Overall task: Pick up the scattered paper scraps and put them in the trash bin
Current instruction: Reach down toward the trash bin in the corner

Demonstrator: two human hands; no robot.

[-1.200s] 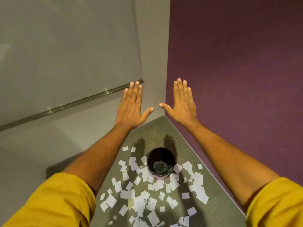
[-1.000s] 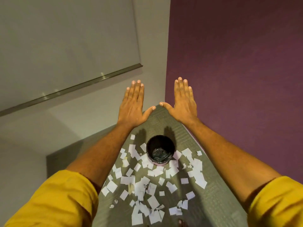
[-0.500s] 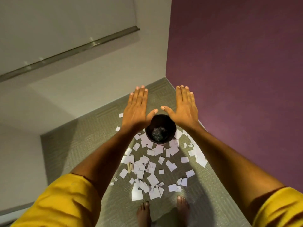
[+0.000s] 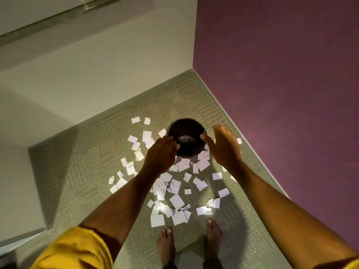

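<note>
A small round black trash bin (image 4: 186,131) with a crumpled dark liner stands on the carpet near the room's corner. Several white paper scraps (image 4: 175,199) lie scattered around it, mostly on the near side and to the left. My left hand (image 4: 161,154) hovers at the bin's left rim, fingers curled, holding nothing that I can see. My right hand (image 4: 223,146) hovers at the bin's right rim, fingers loosely apart and empty. Both hands are above the floor, and I cannot tell if they touch the bin.
A purple wall (image 4: 281,74) closes the right side and a pale wall (image 4: 97,65) the back, meeting in a corner behind the bin. My bare feet (image 4: 188,243) stand on the grey-green carpet (image 4: 87,162) just short of the scraps.
The view has tilted down toward the floor. Both hands dropped from flat, raised palms to either side of the bin, and their fingers have curled.
</note>
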